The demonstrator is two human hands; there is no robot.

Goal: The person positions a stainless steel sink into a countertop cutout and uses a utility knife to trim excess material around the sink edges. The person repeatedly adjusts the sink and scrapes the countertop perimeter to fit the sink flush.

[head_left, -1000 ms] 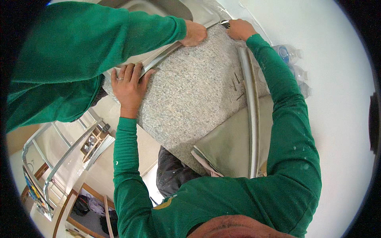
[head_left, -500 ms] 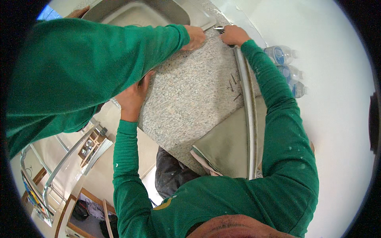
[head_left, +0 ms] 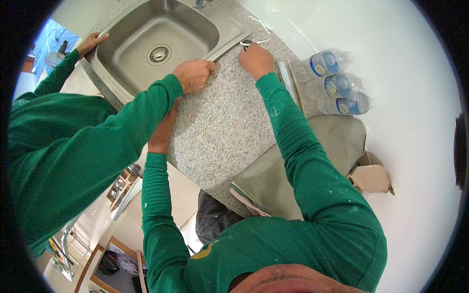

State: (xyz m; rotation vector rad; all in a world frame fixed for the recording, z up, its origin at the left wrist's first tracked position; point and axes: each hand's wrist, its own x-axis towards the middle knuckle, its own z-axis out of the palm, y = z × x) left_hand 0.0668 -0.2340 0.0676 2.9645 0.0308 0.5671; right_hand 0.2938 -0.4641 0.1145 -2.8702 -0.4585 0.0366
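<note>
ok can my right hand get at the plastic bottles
Probably yes: the bottles are close to your right hand, with only the metal strip lying between, though that hand seems to hold a small dark item.

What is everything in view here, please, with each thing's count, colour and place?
sink: one, silver, upper left
tap: one, silver, top edge
countertop: one, speckled grey, centre
bottles: three, clear with blue labels, near the wall
wall: one, white, right
metal strip: one, silver, partly behind the right forearm
cloth: one, grey-green, below the bottles
small object: one, dark and white, at the right hand
co-worker: one, green sleeves, left
left hand: one, green sleeve, mostly hidden by the co-worker's arm
right hand: one, green sleeve, over the countertop

Lower-left clutter is too small to tell.
</note>
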